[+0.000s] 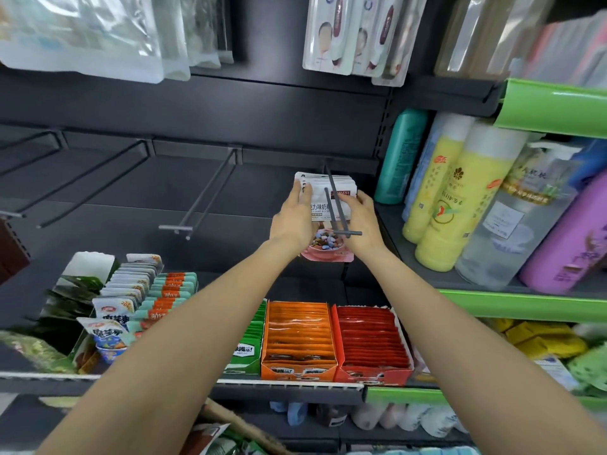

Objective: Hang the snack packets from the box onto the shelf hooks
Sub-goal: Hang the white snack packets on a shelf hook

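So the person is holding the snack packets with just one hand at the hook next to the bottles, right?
Not quite. The head view shows both hands on the snack packets: the left hand grips one side and the right hand the other. The rest is right: they are at the hook next to the bottles.

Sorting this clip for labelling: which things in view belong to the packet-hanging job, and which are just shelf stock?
In the job:
snack packets, gripped by the left hand and right hand
shelf hook over them
empty hooks

Just stock:
orange sachet box
red sachet box
yellow bottles
purple bottle
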